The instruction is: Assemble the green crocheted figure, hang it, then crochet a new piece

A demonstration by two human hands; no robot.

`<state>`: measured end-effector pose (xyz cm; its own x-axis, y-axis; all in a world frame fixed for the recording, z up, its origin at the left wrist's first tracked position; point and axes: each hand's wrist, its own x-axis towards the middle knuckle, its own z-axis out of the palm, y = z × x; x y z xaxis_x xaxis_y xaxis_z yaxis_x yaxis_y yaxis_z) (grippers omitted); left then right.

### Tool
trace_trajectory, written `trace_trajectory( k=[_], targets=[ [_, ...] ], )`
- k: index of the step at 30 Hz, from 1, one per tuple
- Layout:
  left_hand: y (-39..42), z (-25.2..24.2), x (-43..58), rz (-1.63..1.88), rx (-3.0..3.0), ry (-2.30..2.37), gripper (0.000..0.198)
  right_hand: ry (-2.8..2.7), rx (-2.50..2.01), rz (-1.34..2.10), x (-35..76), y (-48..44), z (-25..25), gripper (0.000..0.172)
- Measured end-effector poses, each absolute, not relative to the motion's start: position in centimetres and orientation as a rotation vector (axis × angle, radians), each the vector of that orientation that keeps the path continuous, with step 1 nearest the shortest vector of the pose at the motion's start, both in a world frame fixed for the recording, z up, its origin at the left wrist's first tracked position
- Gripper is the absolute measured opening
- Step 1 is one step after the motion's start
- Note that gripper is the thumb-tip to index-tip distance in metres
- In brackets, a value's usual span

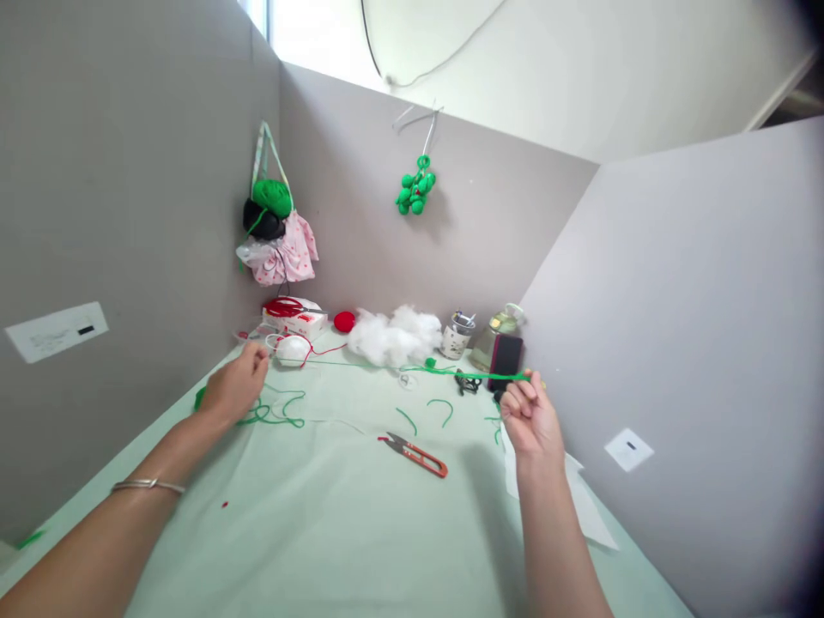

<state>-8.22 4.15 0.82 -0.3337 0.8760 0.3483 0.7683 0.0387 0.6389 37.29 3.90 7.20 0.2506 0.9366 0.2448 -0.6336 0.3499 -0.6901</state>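
A length of green yarn is stretched almost level between my two hands. It looks thin toward the left and thicker toward the right. My left hand, above the left of the table, is closed in a pinch on its left end; the fingertips are partly hidden. On the right, my right hand grips the other end between thumb and fingers, palm turned up. Loose loops of green yarn lie on the cloth beside my left wrist. Thread snips with orange handles rest on the cloth between my forearms.
Along the back are a box, red scissors, white yarn, a red ball, white stuffing, a pen cup and a phone. Paper lies at right. Green crochet pieces hang on the partition.
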Motion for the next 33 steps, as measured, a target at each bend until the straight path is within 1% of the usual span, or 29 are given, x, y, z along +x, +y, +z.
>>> trace_trajectory(
  k=[3,8,13,17,21,22,25,26,27,28,31,32,33],
  targets=[
    [3.1,1.3,-10.5,1.187,1.665,2.271,0.007,-0.728,-0.535,1.066,38.1,3.2,7.1,0.026],
    [2.7,1.4,-11.6,1.128,1.65,2.297,0.008,-0.812,-0.667,0.968,37.8,3.1,6.1,0.034],
    [2.6,1.9,-9.9,1.085,1.772,2.149,0.009,-0.927,-0.843,0.914,35.2,3.3,5.1,0.04],
    [2.7,2.6,-4.9,1.077,1.905,1.779,0.03,-1.006,-0.876,0.976,33.0,2.8,5.2,0.04],
    [3.3,1.8,1.7,0.934,1.936,1.355,0.037,-1.019,-0.831,1.02,32.2,2.3,5.6,0.042],
    [3.5,1.4,3.1,0.896,1.93,1.276,0.042,-1.011,-0.816,1.02,32.3,2.3,5.7,0.042],
    [4.0,-0.1,6.5,0.776,1.895,1.094,0.065,-0.988,-0.776,1.006,32.7,2.1,6.1,0.042],
    [4.1,-0.4,7.2,0.747,1.886,1.05,0.07,-0.985,-0.767,1.0,32.8,2.1,6.2,0.043],
    [4.2,-0.7,7.7,0.724,1.878,1.015,0.07,-0.983,-0.761,0.994,32.9,2.0,6.3,0.043],
    [4.2,-0.9,7.9,0.709,1.872,0.991,0.065,-0.982,-0.76,0.985,33.0,2.0,6.4,0.043],
    [4.2,-0.6,7.0,0.721,1.868,0.993,0.031,-0.982,-0.787,0.95,33.3,2.2,6.2,0.042],
    [4.1,-0.3,6.2,0.747,1.867,1.021,0.03,-0.981,-0.803,0.932,33.3,2.3,6.0,0.042],
    [3.9,0.1,5.1,0.779,1.866,1.058,0.033,-0.979,-0.823,0.913,33.4,2.5,5.8,0.041]
  ],
)
